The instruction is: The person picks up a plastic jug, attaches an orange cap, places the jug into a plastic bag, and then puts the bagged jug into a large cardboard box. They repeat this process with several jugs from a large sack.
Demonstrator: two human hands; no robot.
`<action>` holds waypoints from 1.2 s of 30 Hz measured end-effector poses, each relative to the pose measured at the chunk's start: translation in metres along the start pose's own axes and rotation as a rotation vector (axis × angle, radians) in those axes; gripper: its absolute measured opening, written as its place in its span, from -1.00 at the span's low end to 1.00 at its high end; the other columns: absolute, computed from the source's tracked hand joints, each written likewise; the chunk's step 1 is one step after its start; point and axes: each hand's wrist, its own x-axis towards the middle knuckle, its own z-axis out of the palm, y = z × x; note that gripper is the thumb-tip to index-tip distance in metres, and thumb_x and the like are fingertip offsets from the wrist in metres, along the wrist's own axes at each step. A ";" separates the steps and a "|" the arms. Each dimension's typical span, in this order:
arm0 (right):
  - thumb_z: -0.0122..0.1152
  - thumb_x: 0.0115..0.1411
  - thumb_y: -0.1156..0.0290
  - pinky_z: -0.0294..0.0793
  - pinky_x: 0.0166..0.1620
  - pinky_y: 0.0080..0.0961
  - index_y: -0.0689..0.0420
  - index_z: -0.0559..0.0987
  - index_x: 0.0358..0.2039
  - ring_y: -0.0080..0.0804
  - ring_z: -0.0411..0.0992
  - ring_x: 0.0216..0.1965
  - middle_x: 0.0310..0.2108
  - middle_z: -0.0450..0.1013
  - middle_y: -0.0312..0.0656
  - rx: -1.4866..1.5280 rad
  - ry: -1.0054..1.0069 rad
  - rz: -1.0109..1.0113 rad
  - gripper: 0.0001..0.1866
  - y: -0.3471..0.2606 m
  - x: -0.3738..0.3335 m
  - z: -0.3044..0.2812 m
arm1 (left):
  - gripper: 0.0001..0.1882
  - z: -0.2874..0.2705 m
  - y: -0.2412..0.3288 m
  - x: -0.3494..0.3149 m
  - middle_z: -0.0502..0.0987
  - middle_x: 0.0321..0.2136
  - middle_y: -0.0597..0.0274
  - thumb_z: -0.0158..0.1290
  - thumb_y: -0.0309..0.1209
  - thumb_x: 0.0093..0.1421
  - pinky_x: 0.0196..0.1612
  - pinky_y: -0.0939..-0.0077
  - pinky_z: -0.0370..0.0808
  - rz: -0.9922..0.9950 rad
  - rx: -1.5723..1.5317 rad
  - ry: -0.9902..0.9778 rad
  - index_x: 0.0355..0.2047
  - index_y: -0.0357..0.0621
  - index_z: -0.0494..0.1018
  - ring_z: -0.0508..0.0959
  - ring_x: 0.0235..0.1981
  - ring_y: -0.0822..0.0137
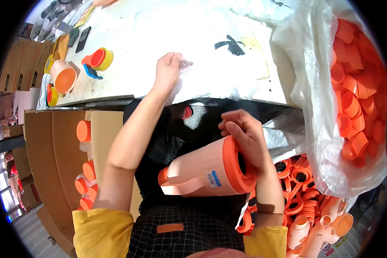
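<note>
A peach plastic jug [202, 174] with orange collar is steadied at its mouth by the right hand [245, 137], fingers curled around it; thin clear plastic film [210, 73] on the desk [124, 64] is pinched by the left hand [167, 69].

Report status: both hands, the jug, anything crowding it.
Left hand on the clear plastic bags on the table. Right hand gripping the orange collar of the peach jug, held on its side. Bag of orange caps close right.

Around the left hand [167, 71] the white table [210, 26] lies open ahead and to its right; cups and lids [79, 64] crowd its left. The right hand [245, 137] is hemmed by the bag of orange caps [357, 99] on its right and orange rings [294, 189] below.
</note>
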 end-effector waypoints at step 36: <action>0.42 0.19 0.48 0.47 0.12 -0.37 0.28 0.42 0.20 -0.35 0.47 0.09 0.11 0.48 -0.12 0.004 -0.624 -0.053 -0.42 0.099 -0.111 0.150 | -0.45 -0.136 -0.022 -0.361 0.48 -0.45 0.16 0.30 -0.31 0.13 -0.36 0.29 0.56 0.266 0.718 0.237 0.09 -0.30 0.44 0.58 -0.40 0.05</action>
